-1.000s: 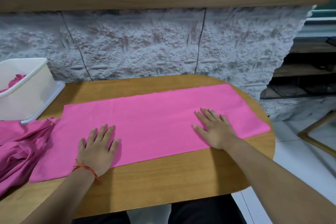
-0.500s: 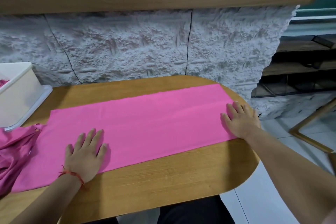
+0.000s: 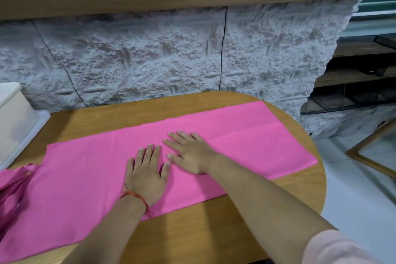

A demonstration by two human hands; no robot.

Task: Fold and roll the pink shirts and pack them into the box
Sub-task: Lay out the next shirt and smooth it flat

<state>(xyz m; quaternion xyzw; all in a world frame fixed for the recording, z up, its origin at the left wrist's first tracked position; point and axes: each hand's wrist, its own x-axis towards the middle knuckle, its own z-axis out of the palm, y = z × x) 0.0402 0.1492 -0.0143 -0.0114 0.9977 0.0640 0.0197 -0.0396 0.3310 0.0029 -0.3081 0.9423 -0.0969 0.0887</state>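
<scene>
Two hands: left hand [image 3: 145, 174] and right hand [image 3: 189, 154] are being pressed flat, fingers straight, gripping nothing.
Pink shirt [image 3: 85, 178]: being held spread lengthwise under both palms on the table [image 3: 214, 231].
Box [image 3: 12, 126]: being kept far left.

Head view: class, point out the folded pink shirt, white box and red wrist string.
folded pink shirt [image 3: 267, 135]: head view, flat cloth, right end
white box [image 3: 15, 126]: head view, side wall
red wrist string [image 3: 137, 196]: head view, strand across wrist
</scene>
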